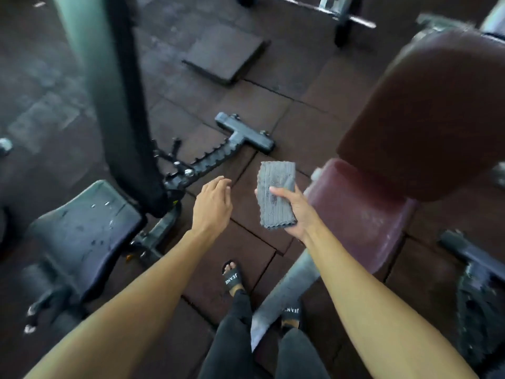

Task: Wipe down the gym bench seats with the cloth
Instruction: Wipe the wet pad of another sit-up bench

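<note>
My right hand (296,212) holds a folded grey ribbed cloth (276,194) in its palm, thumb pressed across the top. It hovers just left of a maroon bench seat (358,212), whose maroon backrest (429,113) rises to the right. My left hand (213,203) is held out over the floor with relaxed fingers and holds nothing, a little left of the cloth. A dark blue-grey bench seat (84,231) with scuffed spots lies at the lower left, its upright black backrest (128,105) above it.
A notched black bench frame with a T-shaped foot (240,138) lies on the brown rubber floor tiles ahead. A loose floor tile (226,53) sits raised farther back. A grey metal bar (284,294) slants by my sandalled feet (232,277). Dark equipment (478,296) stands at the right.
</note>
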